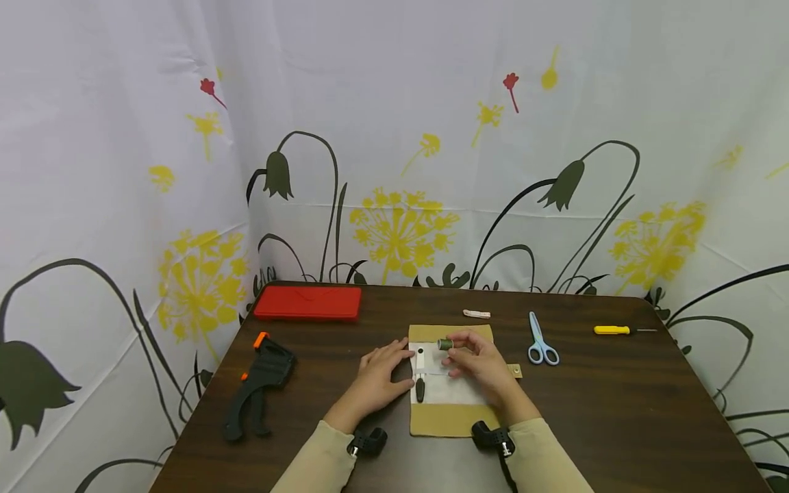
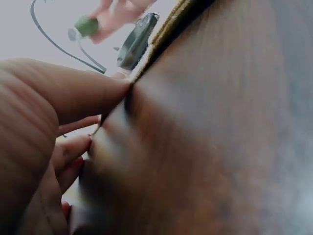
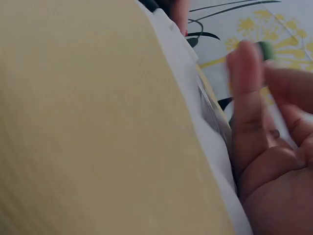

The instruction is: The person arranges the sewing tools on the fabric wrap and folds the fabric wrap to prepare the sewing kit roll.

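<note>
My right hand (image 1: 477,363) pinches a spool of green thread (image 1: 445,344) between thumb and fingers, raised over a tan cloth case (image 1: 453,420) with a white inner panel (image 1: 456,390). In the left wrist view the spool (image 2: 86,26) shows a pale end. My left hand (image 1: 382,376) rests at the case's left edge with fingers spread, its thumb (image 2: 93,95) touching the rim. Near that edge, a slim tool with a dark end (image 1: 420,389) lies on the panel. A small tan snap tab (image 1: 515,371) sticks out past the case's right side.
Left of the case lie a red flat box (image 1: 307,303) and a black and orange clamp (image 1: 261,387). To the right are light blue scissors (image 1: 539,342) and a yellow-handled screwdriver (image 1: 613,330). A small pale folded strip (image 1: 477,314) lies behind the case.
</note>
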`<state>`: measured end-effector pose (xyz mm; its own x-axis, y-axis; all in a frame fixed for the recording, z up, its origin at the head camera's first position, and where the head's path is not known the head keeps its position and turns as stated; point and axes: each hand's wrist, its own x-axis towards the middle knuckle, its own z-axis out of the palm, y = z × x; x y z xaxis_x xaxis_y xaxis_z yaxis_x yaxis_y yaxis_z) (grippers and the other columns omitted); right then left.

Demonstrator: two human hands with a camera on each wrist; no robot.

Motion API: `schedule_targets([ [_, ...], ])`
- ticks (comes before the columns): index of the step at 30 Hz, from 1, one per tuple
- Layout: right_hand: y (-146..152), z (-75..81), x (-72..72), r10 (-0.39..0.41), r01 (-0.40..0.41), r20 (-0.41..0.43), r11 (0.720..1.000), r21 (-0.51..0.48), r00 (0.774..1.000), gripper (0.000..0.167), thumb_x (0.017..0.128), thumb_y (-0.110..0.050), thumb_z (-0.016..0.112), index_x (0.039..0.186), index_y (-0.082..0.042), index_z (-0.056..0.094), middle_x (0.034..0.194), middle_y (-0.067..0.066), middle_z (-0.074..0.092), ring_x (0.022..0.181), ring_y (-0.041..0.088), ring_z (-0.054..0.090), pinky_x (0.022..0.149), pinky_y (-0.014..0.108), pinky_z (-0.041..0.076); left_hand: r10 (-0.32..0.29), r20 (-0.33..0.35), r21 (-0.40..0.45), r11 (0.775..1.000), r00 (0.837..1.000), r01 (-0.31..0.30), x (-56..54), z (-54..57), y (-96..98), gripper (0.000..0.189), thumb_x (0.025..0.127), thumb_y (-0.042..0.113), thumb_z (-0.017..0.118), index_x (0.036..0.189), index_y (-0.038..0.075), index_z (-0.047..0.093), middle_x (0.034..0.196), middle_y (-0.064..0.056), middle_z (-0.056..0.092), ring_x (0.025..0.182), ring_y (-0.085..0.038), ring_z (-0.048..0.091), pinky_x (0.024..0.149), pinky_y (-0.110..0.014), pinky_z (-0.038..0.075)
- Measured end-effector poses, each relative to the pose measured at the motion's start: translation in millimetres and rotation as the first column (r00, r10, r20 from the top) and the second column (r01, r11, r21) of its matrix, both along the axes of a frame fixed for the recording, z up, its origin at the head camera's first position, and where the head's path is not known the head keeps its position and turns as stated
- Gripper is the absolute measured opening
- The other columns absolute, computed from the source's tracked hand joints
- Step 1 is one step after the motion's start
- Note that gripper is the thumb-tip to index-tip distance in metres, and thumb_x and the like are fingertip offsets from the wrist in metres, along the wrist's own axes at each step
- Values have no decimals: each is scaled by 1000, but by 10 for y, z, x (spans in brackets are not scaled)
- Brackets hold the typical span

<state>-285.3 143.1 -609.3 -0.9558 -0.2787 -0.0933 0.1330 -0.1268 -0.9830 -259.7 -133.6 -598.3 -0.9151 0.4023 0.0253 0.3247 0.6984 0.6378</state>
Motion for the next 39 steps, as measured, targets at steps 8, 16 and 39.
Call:
schedule_targets([
  [8, -58, 14, 13, 36, -36, 17, 999, 36, 999, 38, 104, -3, 70, 139, 7, 57, 115, 13, 69, 96, 21, 79, 79, 31, 67, 16, 53, 199, 980, 998, -26, -24, 21, -25, 30, 97, 24, 82, 123, 17, 70, 168, -13, 51, 161, -41, 40, 124, -76, 18],
  [16, -29, 40, 13, 41, -40, -17, 999, 31, 999, 36, 106, -7, 69, 138, 6, 57, 112, 12, 68, 91, 19, 77, 77, 31, 66, -93, 45, 381, 922, 995, 69, -89, 122, 254, 16, 102, 22, 75, 113, 12, 69, 172, -15, 45, 166, -42, 29, 132, -72, 16],
  [39, -53, 4, 18, 145, -120, -101, 969, 218, 984, 27, 104, -6, 71, 130, 1, 65, 111, 16, 68, 85, 20, 72, 65, 32, 64, -24, -58, 162, 986, 998, 33, -36, 30, 456, 13, 100, 16, 76, 91, 18, 67, 167, -17, 51, 165, -44, 33, 131, -68, 26],
])
